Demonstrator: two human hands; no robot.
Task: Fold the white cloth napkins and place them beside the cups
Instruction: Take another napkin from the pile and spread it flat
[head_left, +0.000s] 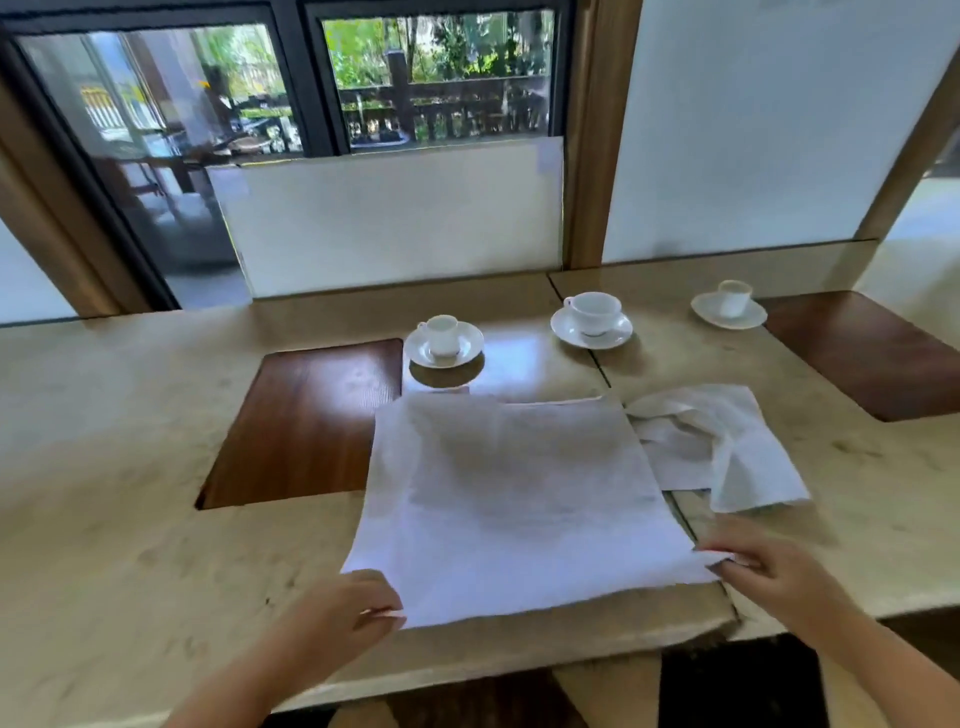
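A large white cloth napkin (511, 499) lies spread flat on the stone counter in front of me. My left hand (345, 610) pinches its near left corner, and my right hand (763, 564) pinches its near right corner. A second white napkin (727, 447) lies crumpled just to the right of the flat one. Three white cups on saucers stand farther back: a small one (443, 335) left of centre, a wider one (592, 310) in the middle and another small one (733, 299) at the right.
The beige stone counter (130, 467) has a dark wooden inset panel (306, 421) left of the napkin and another (862, 353) at the far right. A seam in the counter runs under the napkins. White panels and a window stand behind the cups.
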